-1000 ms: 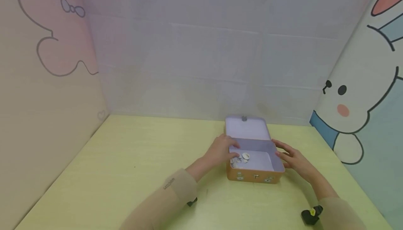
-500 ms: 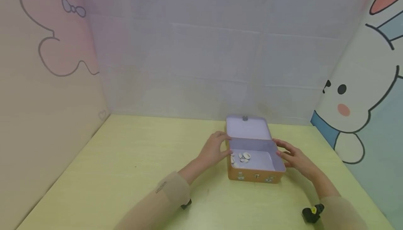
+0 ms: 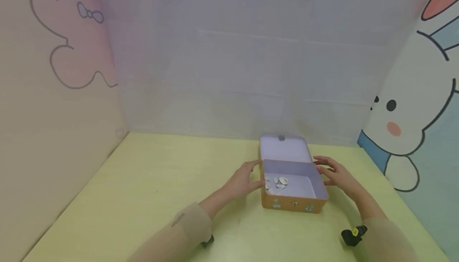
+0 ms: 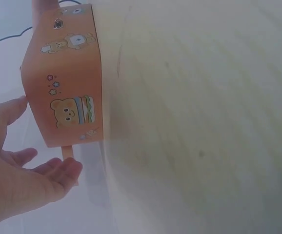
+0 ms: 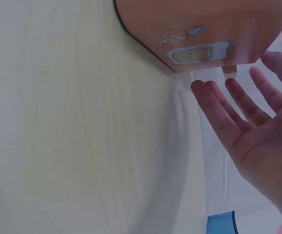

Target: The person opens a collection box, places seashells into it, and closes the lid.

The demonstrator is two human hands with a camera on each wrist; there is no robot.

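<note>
An orange tin box [image 3: 287, 205], shaped like a small suitcase, stands with its lid [image 3: 285, 148] tipped back, showing a lilac inside. Several small white pieces that look like seashells [image 3: 283, 181] lie at the left of its floor. My left hand [image 3: 237, 183] is at the box's left side, thumb at the rim and fingers loosely bent; in the left wrist view the thumb tip meets the printed bear side. On the opposite side, my right hand [image 3: 340, 180] has its thumb at the rim, with the other fingers [image 5: 211, 107] spread just off the wall.
The box rests on a pale yellow table [image 3: 172, 174], toward the back right. Behind it rises a whitish sheet wall [image 3: 215, 74]. Side panels with cartoon animals, including a rabbit [image 3: 408, 122], flank the table. A black wrist device [image 3: 353, 236] sits by the right sleeve.
My left hand has drawn back left, out from over the shells to the box's left side. The right hand stays at the right side. The head view has shifted slightly.
</note>
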